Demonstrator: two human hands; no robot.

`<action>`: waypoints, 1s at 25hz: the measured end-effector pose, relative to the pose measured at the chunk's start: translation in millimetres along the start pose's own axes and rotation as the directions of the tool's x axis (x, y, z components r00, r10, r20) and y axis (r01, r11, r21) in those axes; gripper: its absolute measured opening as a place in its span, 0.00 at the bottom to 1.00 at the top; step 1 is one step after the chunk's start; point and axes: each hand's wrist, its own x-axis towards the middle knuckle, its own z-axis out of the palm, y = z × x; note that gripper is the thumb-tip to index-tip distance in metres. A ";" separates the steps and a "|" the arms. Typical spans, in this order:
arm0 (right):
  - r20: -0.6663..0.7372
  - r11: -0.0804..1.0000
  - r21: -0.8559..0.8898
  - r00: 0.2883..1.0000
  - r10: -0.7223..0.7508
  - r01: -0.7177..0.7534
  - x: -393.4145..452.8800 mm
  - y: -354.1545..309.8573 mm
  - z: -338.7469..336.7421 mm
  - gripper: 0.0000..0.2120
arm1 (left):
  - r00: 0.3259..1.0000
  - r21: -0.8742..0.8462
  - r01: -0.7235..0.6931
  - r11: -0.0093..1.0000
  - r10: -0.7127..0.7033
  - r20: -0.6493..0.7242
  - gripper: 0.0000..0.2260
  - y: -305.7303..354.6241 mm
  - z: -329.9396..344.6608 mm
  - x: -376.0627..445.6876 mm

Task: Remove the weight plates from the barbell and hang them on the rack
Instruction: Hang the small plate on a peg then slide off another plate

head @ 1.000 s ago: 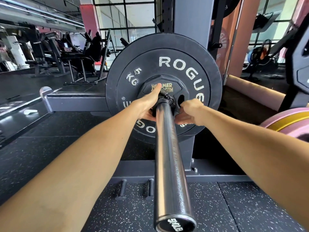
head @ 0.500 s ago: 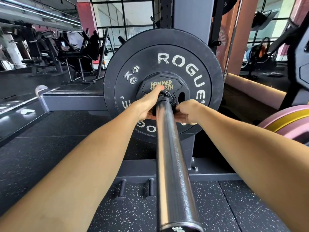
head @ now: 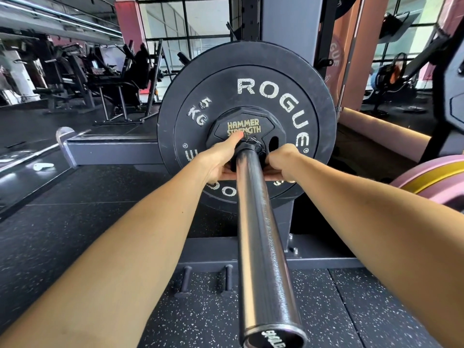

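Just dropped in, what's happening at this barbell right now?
A person stands at the end of the barbell sleeve with both hands at the small Hammer Strength plate, which sits against the big Rogue plate. The left hand lies alongside the collar, thumb on the small plate; the right hand curls its grip at that plate's edge. Both plates are still on the bar; nothing is off yet.

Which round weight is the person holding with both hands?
The small black Hammer Strength plate, gripped by left hand and right hand, in front of the big black Rogue plate.
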 end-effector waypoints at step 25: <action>0.254 0.717 -0.497 0.872 -0.419 0.489 -78.8 -75.0 -86.4 0.27 | 0.971 0.575 -0.141 0.806 0.226 -0.079 0.27 73.4 -72.2 -113.5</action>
